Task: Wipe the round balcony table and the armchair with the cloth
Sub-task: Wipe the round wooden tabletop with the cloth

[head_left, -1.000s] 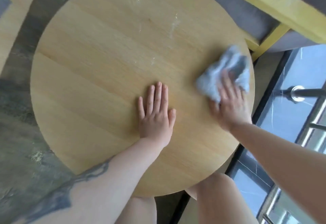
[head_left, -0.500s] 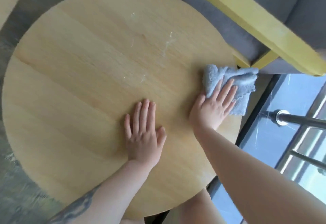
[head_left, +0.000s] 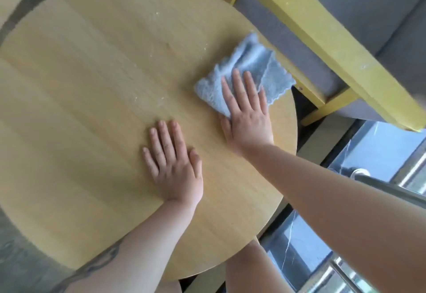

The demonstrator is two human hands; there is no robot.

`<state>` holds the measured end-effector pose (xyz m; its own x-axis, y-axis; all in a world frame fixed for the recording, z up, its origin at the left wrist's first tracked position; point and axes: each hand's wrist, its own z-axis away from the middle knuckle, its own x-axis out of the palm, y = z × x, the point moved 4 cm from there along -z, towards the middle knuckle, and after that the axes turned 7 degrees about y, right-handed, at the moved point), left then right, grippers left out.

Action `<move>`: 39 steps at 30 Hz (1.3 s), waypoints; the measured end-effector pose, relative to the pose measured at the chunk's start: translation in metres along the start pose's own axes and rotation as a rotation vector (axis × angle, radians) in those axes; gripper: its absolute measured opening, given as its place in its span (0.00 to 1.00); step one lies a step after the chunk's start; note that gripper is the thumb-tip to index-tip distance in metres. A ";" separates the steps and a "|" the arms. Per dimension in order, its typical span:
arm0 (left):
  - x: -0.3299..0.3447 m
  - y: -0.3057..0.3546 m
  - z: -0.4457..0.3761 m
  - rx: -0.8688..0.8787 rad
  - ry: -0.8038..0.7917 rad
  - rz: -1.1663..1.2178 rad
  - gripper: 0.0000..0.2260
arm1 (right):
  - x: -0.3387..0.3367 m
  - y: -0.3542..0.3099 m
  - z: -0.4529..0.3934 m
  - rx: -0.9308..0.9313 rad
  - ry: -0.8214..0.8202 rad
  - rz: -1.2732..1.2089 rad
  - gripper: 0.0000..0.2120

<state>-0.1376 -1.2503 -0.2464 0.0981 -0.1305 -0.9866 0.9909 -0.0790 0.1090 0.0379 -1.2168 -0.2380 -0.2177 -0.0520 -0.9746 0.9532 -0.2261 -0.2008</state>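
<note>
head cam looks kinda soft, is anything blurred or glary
Head view: daylight is soft, with no harsh glare on the table; the whole frame is slightly soft; wide-angle bends the armchair frame; bright reflections streak the glass lower right; both hands cast faint shadows.

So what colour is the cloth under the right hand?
Light blue fluffy cloth with a scalloped edge, pressed flat by the right hand; head view.

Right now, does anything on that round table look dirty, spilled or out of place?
Pale specks and smears dot the round table, mostly toward its middle and far side, left of the blue cloth under the right hand. They look like unwiped dust or residue. Nothing looks spilled or damaged.
</note>
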 end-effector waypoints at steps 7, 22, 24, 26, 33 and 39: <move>0.001 -0.001 0.000 -0.005 -0.010 0.007 0.29 | -0.010 0.014 -0.033 0.369 0.118 -0.117 0.32; -0.018 -0.023 -0.013 -0.367 0.067 0.377 0.34 | 0.011 -0.050 0.021 0.454 0.110 -0.085 0.32; -0.021 -0.028 -0.018 -0.435 0.076 0.467 0.34 | 0.020 -0.096 0.023 -0.144 -0.037 -0.107 0.32; -0.025 -0.032 -0.024 -0.408 0.058 0.483 0.35 | 0.017 -0.088 -0.010 -0.462 -0.049 -0.079 0.30; -0.027 -0.054 -0.029 -0.326 -0.012 0.458 0.34 | 0.011 -0.087 -0.011 0.180 0.089 -0.085 0.33; -0.031 -0.065 -0.031 -0.226 -0.016 0.450 0.33 | 0.000 -0.023 -0.092 0.613 0.226 -0.113 0.30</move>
<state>-0.2020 -1.2104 -0.2270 0.5208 -0.1180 -0.8455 0.8459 0.2046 0.4925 0.0355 -1.1219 -0.2426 -0.1960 0.1944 -0.9611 0.6209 -0.7341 -0.2751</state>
